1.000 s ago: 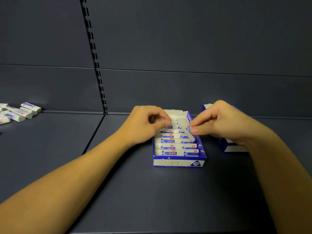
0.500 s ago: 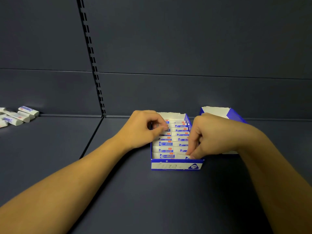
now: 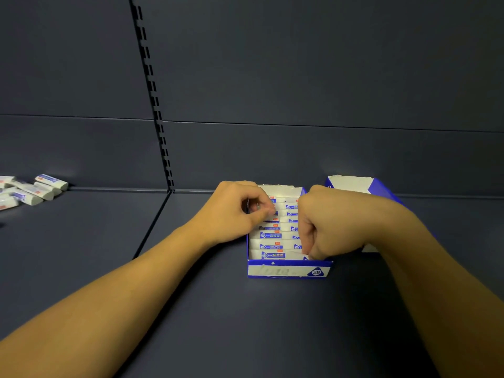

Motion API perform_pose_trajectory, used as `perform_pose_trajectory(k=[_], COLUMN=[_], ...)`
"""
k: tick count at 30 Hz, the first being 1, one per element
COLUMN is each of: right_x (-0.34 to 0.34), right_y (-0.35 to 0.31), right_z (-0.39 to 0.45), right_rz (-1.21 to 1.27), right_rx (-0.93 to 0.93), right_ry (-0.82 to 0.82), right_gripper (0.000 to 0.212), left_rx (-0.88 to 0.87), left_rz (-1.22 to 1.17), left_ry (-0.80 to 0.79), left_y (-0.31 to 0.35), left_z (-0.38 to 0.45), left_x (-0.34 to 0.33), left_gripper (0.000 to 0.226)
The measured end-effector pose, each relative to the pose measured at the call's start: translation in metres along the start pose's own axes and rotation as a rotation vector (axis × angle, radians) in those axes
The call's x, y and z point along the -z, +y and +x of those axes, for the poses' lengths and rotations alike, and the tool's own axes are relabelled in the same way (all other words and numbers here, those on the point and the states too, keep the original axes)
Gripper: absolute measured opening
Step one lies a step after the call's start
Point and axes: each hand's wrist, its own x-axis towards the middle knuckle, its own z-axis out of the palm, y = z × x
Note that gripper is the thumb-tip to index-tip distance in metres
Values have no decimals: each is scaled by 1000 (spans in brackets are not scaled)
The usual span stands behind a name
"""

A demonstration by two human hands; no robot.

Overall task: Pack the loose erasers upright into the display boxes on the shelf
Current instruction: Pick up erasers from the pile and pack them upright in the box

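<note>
I see my left hand [image 3: 234,214] pinching an eraser [image 3: 268,212] in the display box [image 3: 286,271], right hand [image 3: 330,227] gripping the nearest eraser [image 3: 272,255].

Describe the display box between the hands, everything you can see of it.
The display box is blue and white cardboard with an open top, a torn white back edge and a "2B" mark on its front. It sits flat on the dark shelf, filled with erasers standing in rows. The left hand touches erasers at its back left; the right hand pinches one at the front right.

Two display boxes [image 3: 289,271]; two hands [image 3: 234,214]; erasers [image 3: 270,253] uncountable
</note>
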Motion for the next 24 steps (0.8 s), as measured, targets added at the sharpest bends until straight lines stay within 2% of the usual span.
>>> perform_pose_trajectory(k=[2,6,10,13,21,24], right_x=[-1,-2,-2,-4,-8,-10], right_y=[2,7,8,11,16,17], right_z=[-2,-6,-5,-6,-6,-6], right_rz=[7,35,20,32,67,87], right_rx=[3,-6,-8,-10,-24,-6], right_ry=[31,79,67,89,77,80], right_gripper=[7,11,13,13,22,18], left_rx=[-21,-21,26,49,17,-3], left_rz=[-35,-154,-122,-156,-28,-37], left_ry=[-41,-296,-482,-526,-529,-560], left_y=[8,30,35,33,34,31], left_z=[1,0,1,1,-1,-2], left_x=[4,7,7,12,8,11], left_gripper=[9,5,4,6,6,8])
